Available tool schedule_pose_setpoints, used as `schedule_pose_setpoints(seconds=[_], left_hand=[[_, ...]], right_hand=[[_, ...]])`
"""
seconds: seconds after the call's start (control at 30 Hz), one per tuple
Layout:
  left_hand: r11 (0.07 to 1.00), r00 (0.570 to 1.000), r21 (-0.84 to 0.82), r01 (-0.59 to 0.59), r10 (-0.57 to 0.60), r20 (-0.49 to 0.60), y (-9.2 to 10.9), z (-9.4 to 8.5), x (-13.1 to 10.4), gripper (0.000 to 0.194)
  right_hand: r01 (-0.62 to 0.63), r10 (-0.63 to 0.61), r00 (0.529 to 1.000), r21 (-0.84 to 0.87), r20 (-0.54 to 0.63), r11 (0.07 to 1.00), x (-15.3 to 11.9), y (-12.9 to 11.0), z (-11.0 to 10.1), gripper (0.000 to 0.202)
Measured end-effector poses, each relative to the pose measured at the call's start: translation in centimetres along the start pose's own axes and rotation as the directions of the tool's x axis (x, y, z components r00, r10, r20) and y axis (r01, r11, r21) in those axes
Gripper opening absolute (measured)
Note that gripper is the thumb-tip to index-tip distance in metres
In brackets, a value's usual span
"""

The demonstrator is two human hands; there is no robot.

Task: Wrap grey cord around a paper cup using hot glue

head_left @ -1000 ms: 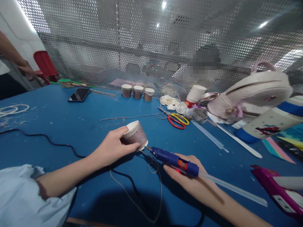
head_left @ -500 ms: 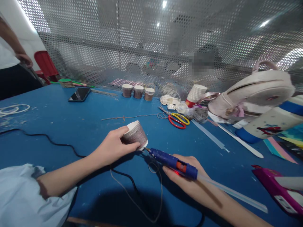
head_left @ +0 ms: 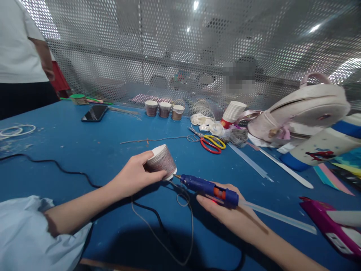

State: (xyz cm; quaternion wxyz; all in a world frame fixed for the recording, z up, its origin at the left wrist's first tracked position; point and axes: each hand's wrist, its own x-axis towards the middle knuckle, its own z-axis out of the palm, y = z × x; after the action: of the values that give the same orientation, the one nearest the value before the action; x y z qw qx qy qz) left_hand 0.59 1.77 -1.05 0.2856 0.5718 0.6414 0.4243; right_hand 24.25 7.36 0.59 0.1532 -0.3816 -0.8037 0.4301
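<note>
The yarn-wrapped cup point(head_left: 162, 162) sits tilted between thumb and fingers of the left grip point(head_left: 137, 171), pinched above the blue surface point(head_left: 70, 143). Right of the cup, the right grip point(head_left: 232, 218) is wrapped round a blue glue gun point(head_left: 197, 184), its nozzle at the cup's base (whether touching, I cannot tell). Three small cups point(head_left: 164, 110) stand beyond it.

Pale blue sleeve point(head_left: 31, 233), loose, wrinkled, bunched on left forearm point(head_left: 84, 205), right forearm point(head_left: 272, 241) bare

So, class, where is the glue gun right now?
In the head view, the glue gun is right of centre, in the right hand, its tip by the lower edge of the wrapped cup in the left hand.
</note>
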Motion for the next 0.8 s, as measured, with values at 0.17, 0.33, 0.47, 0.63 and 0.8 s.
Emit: schedule_pose_setpoints(seconds=[0.17,0.33,0.47,0.63,0.8], left_hand=[[1.000,1.000,0.000,-0.013,0.013,0.001,0.04,-0.05,0.00,0.026],[1.000,1.000,0.008,-0.013,0.013,-0.004,-0.05,-0.08,-0.03,0.027],[1.000,1.000,-0.002,0.008,-0.008,-0.003,0.03,-0.14,-0.08,0.026],[1.000,1.000,-0.004,0.029,-0.029,0.002,0.36,-0.20,-0.10,0.028],[0.999,0.999,-0.004,0.039,-0.039,-0.002,0.49,-0.15,-0.05,0.030]], right_hand=[[-0.061,0.061,0.998,0.067,0.002,0.996,0.02,0.17,-0.18,0.030],[-0.036,0.037,0.999,0.053,-0.009,0.998,0.14,0.52,-0.10,0.028],[-0.026,0.028,0.999,0.051,-0.034,0.998,-0.02,0.54,-0.10,0.029],[-0.011,0.011,1.000,0.039,-0.008,0.999,-0.19,0.21,-0.15,0.031],[0.014,-0.015,1.000,0.030,0.016,0.999,-0.16,-0.09,-0.02,0.031]])
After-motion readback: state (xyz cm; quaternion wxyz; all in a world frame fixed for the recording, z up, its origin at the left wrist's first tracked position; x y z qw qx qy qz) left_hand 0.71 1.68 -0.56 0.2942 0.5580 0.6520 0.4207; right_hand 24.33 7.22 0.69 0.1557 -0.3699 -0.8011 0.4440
